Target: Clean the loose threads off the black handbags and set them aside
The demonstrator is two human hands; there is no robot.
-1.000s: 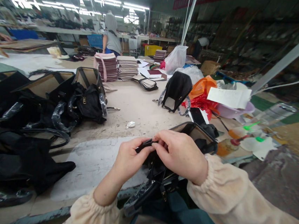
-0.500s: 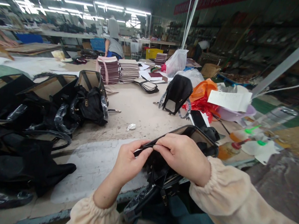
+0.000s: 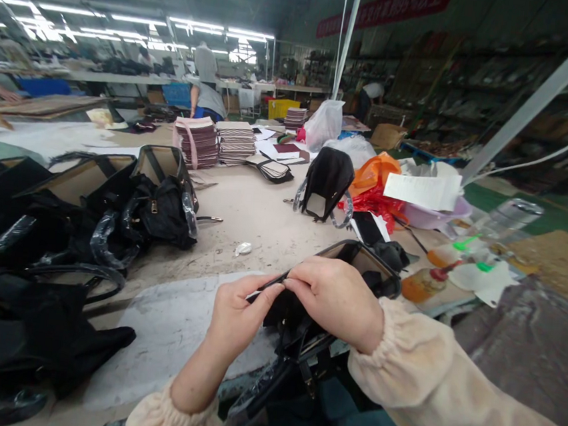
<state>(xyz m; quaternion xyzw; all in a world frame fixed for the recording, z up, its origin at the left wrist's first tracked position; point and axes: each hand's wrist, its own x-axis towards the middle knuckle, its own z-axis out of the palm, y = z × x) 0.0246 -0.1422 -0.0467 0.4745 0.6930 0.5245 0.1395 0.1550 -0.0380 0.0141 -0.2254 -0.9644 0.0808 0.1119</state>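
A black bag with a tan lining [image 3: 381,270] lies at the table's front edge, its strap hanging down toward my lap. My left hand [image 3: 241,313] pinches the left end of the bag's dark rim between thumb and fingers. Right beside it, my right hand [image 3: 333,298] grips the same rim from above, knuckles up. The two thumbs nearly meet, and the fingers hide the part of the rim between them. Both wrists come out of cream elastic sleeves.
Several black bags [image 3: 164,208] with plastic-wrapped handles crowd the left side. Another black bag [image 3: 327,180] stands beyond my hands. Stacked panels [image 3: 197,143] sit farther back. Bottles with orange liquid [image 3: 420,286] and a purple basin [image 3: 431,217] are at right. A person bends behind the table.
The whole view has shifted slightly, so the scene sits a little farther left and lower. Both hands keep their pinch on the bag's rim, with almost no change between them.
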